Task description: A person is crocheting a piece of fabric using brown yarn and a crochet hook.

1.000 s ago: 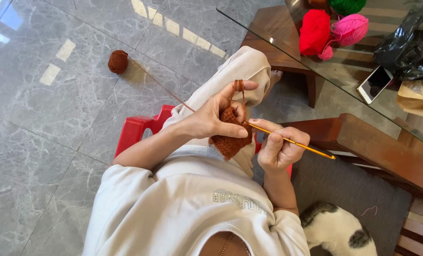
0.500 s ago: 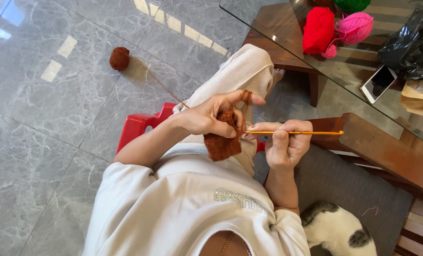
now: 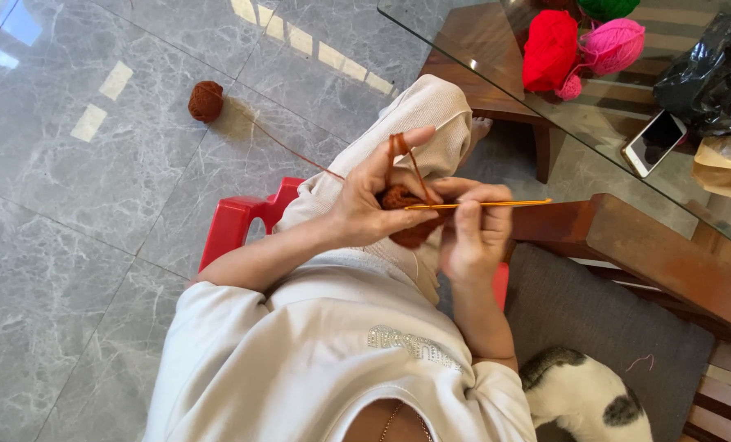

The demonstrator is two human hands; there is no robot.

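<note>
My left hand pinches a small rust-brown crochet piece over my lap, with the yarn strand looped over its raised forefinger. My right hand grips an orange crochet hook that lies nearly level, its tip pushed into the piece. The strand runs left across the floor to a rust-brown yarn ball. I sit on a red plastic stool.
A glass table at the upper right carries a red yarn ball, a pink yarn ball, a phone and a black bag. A wooden chair with a grey cushion stands right. A white and grey cat lies below.
The hook swung from pointing down-right to nearly level, and its tip went into the piece. My left forefinger rose with the strand. The view drifted slightly.
</note>
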